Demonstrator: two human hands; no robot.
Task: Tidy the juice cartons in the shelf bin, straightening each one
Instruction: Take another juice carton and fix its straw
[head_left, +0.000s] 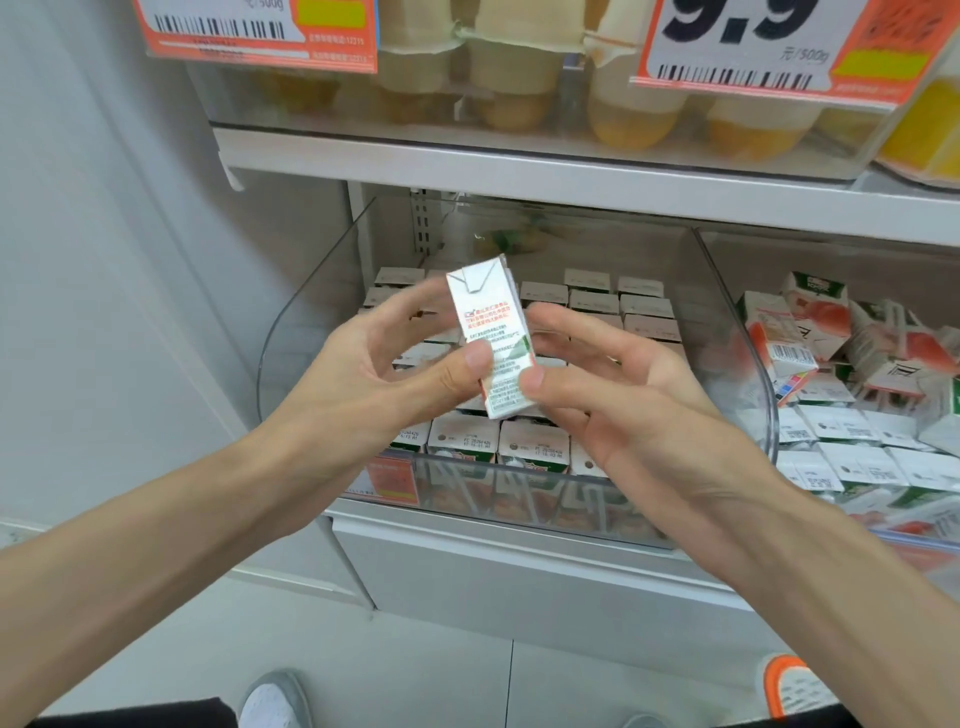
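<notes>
White shop shelving (519, 166) filled the view. One juice carton (488, 338), slightly tilted, was held above the clear bin (311, 312) at the lower shelf's left end. The left hand (384, 364) and right hand (613, 384) pinched its lower part, with a thumb on each side. Its red and grey print was too small to read. Upright cartons (530, 447) stood in rows below it. On the upper shelf's right edge, a price tag (737, 47) read "9.9 元/500g".

The person is showing bare forearms down to the left hand (395, 358) and the right hand (613, 395), whose thumbnails are short and plain. They are wearing a grey-and-white shoe (275, 699) on the left foot, an orange-trimmed shoe (792, 686) with pale mesh on the right, and a dark garment (130, 716) showing along the bottom edge.
</notes>
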